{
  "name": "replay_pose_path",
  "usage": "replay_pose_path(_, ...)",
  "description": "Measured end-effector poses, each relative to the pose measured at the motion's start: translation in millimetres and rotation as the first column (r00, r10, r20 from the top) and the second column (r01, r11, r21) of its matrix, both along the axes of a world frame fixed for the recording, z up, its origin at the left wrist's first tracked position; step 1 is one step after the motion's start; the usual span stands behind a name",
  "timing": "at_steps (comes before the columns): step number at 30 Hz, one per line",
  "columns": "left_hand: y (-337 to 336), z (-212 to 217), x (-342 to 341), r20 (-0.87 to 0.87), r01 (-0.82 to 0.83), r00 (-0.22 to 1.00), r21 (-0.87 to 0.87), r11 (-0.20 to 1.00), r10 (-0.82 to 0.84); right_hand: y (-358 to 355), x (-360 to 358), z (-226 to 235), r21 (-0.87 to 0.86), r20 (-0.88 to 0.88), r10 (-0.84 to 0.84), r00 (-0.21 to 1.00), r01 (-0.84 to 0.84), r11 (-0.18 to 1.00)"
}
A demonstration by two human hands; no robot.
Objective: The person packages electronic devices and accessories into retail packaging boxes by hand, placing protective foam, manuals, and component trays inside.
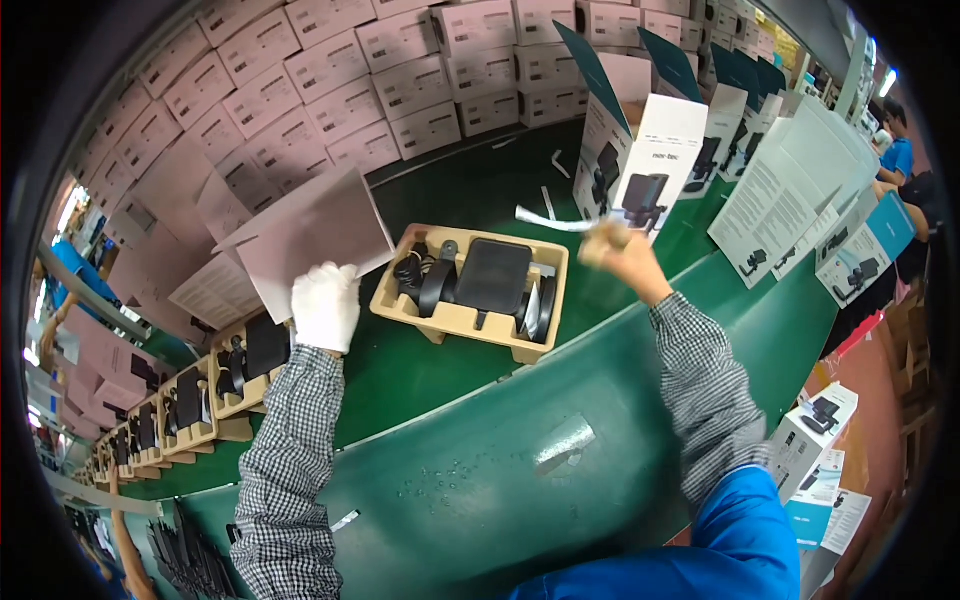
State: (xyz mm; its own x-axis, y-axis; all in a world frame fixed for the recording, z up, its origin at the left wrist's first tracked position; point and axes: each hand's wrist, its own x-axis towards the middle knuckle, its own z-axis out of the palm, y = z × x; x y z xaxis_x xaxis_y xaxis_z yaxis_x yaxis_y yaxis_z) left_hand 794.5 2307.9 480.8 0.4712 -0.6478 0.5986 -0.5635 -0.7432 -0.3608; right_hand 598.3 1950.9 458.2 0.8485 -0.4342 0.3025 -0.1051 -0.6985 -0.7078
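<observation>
My left hand (326,308), in a white glove, is closed on the lower edge of an open white carton (315,235). My right hand (622,260) is smeared by motion, its fingers drawn together at the end of a curled white paper strip (552,223). Between my hands stands a tan moulded-pulp tray (460,335). In it lie a flat black panel (494,275), a curved black part (437,288) and a coiled black cable (410,270). Just behind my right hand rises a tall white printed box (665,150).
Stacked white cartons (410,90) line the far side. Open printed boxes (790,190) stand at the right. More filled pulp trays (185,410) run along the green belt (400,390) to the left. Black parts (190,555) lie at lower left. Co-workers (895,150) are at both sides.
</observation>
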Motion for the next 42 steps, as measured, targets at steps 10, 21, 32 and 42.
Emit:
replay_pose_path(10, -4.0, -21.8, 5.8, -0.083, -0.041, 0.996, 0.038, 0.998, 0.044, -21.0, -41.8, -23.1, 0.109, -0.173, -0.240, 0.955, 0.260, 0.959)
replay_pose_path(21, 5.2, -17.0, -2.6, -0.085, 0.029, 0.996, -0.091, 0.995, -0.037, 55.0, 72.9, -64.9, 0.950, 0.279, -0.086, 0.956, -0.262, 0.168)
replay_pose_path(32, 66.0, 22.1, -19.2, -0.036, 0.047, 0.998, -0.007, 0.999, -0.047, 109.4, 3.8, 17.0, 0.893, 0.235, -0.469, 0.851, 0.001, 0.449)
replay_pose_path(42, 96.5, -4.5, -255.6, -0.161, 0.061, 0.987, 0.343, 0.937, -0.006, 155.1, -255.1, 110.0, 0.938, 0.134, -0.698, 0.704, 0.138, 0.319)
